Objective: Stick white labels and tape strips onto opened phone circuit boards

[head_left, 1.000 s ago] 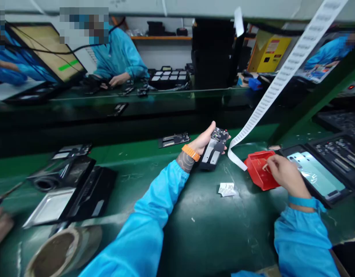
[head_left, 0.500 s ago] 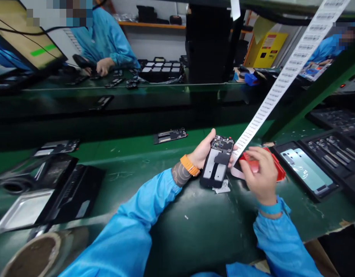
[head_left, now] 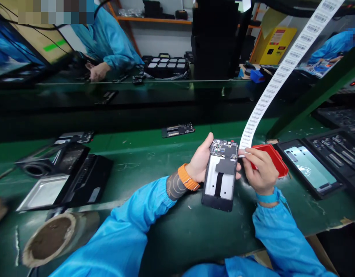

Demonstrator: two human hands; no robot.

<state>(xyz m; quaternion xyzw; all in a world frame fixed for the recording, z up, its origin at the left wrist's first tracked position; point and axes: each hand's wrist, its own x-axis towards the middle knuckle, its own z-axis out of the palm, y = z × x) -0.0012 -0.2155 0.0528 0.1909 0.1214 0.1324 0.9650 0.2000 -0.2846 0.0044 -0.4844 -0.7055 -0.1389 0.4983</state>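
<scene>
My left hand (head_left: 199,161) is closed around an opened phone (head_left: 225,179), its thumb along one edge and fingertips showing at the other. The phone's bare circuit board is at the top, with a pale frame and a dark strip below. Just right of the phone, my right hand (head_left: 260,171) has thumb and fingers pinched at the lower end of a strip of barcode labels (head_left: 265,96). A small white piece shows at those fingertips; whether it is still joined to the strip is unclear. Behind this hand lies a red tray (head_left: 277,163).
Another phone frame (head_left: 179,130) lies ahead on the green bench. To the right are a black tray (head_left: 343,154) with parts and a pale-blue phone panel (head_left: 308,167). A brown roll (head_left: 52,238) and black device (head_left: 93,179) stand left. A co-worker's hand (head_left: 99,72) works opposite.
The phone has come closer and sits more upright. My right hand's fingers have closed at the strip's lower end beside the phone. The strip now bends, and a co-worker's hand opposite has shifted.
</scene>
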